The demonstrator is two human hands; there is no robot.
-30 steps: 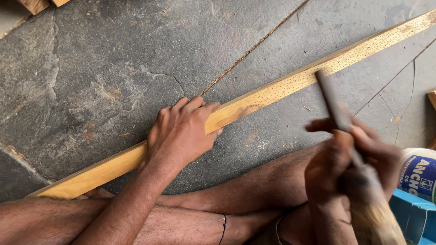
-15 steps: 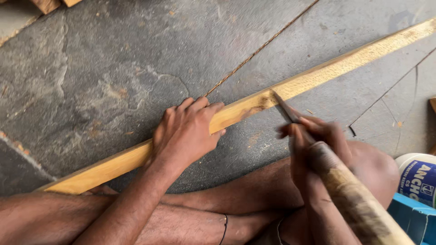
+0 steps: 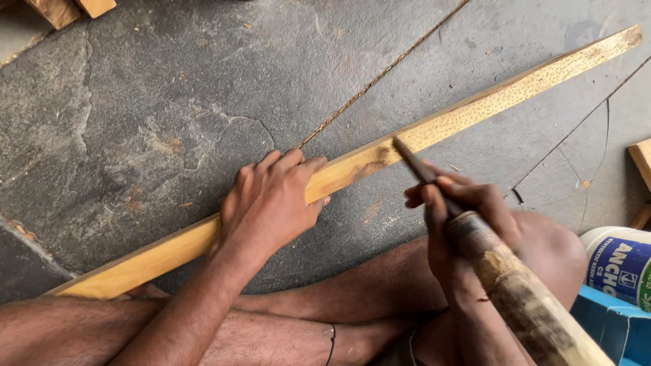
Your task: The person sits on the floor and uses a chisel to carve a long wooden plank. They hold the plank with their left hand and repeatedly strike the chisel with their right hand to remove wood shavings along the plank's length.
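Left hand (image 3: 271, 203) flat on strip (image 3: 475, 112) — right hand (image 3: 461, 224) grips chisel (image 3: 434, 186).

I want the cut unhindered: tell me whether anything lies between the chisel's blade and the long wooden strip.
Nothing visible does. The right hand holds the wooden-handled chisel, its dark metal blade tip already meeting the long pale wooden strip. The left hand presses the strip onto the grey stone floor, apart from the tip.
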